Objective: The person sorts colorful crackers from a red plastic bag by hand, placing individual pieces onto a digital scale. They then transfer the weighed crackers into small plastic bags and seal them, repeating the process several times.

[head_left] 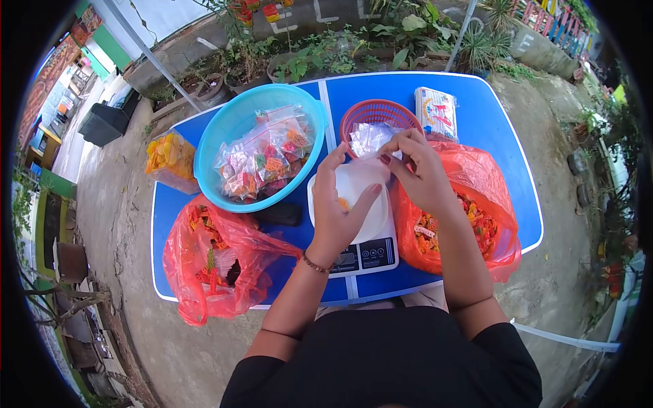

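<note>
My right hand (418,173) pinches a small clear plastic bag (373,166) between thumb and fingers, above a white kitchen scale (381,262). Left of the bag, my left hand (333,204) is held upright with fingers stretched and thumb apart; whether it touches the bag's edge is hard to see. Beneath the hands, a white bowl (371,228) rests on the scale, with a bit of orange showing beside my left thumb. Just behind the bag stands a red plastic basket (371,109) with clear plastic bags (371,138) inside. The scale's display is partly covered by my left wrist.
A light-blue basin (204,163) holds several filled zip bags. Red plastic bags of colourful pieces lie at left (183,272) and right (476,170). A clear container (171,160) of yellow-orange pieces, a dark object (282,214) and a white printed pack (437,112) share the blue table (476,102).
</note>
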`<state>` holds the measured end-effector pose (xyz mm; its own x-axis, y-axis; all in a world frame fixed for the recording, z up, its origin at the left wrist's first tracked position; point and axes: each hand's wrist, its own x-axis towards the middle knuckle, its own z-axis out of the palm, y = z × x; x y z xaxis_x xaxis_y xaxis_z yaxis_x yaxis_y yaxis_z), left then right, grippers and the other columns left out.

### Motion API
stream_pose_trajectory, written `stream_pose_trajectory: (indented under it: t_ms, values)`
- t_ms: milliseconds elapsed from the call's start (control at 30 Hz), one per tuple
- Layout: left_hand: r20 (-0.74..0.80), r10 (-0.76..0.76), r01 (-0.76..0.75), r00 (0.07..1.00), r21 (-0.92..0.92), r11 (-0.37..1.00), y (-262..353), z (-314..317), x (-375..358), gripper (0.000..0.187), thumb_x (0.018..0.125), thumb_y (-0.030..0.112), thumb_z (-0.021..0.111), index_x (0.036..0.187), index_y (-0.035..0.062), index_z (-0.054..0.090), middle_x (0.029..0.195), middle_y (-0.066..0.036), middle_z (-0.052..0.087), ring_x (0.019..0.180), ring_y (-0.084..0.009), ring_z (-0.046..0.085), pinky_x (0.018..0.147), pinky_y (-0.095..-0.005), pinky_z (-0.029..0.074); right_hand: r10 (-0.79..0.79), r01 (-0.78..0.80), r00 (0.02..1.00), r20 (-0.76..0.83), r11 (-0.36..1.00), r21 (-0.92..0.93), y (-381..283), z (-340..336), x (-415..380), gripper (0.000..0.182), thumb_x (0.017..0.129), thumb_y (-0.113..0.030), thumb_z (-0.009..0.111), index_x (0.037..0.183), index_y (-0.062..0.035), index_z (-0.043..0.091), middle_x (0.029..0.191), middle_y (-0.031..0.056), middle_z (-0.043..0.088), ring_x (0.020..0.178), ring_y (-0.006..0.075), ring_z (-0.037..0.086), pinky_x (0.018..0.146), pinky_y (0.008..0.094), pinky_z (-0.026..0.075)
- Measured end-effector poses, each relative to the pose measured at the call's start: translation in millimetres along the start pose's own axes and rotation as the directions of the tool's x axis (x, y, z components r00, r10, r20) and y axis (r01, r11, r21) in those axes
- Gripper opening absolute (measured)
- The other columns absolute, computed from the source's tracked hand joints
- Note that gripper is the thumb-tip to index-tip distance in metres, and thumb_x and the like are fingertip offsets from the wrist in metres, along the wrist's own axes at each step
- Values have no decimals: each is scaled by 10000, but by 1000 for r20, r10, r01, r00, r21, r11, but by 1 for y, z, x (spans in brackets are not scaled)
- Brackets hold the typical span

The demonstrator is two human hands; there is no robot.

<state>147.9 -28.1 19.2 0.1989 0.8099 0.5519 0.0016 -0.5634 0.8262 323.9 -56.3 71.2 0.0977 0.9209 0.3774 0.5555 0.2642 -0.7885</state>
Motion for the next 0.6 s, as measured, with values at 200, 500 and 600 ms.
stream_pose_trajectory:
  t_ms: [200,500,600]
  values:
    - [202,-224,212,953,79,974,19,-16,-21,196,981,175,654,1121,108,775,1018,-56,788,906,-178,711,1036,-397,399,103,-119,990,95,978,171,-7,5,-50,181,854,4,741,1026,-33,699,985,57,595,770,141,531,712,273,458]
    - [215,-242,203,946,190,961,17,-25,-43,138,835,200,836,841,67,798,754,-15,764,668,-101,628,974,-390,441,-110,107,991,76,994,39,-18,7,-74,208,808,3,742,1006,-48,702,989,93,628,901,287,600,800,378,503]
    - [206,-226,164,952,280,946,21,-26,-45,176,777,204,878,782,75,760,733,-5,746,671,-117,649,1007,-423,421,-122,116,979,162,992,47,-21,6,-76,173,821,4,723,983,-54,697,972,90,632,916,301,595,813,384,495]
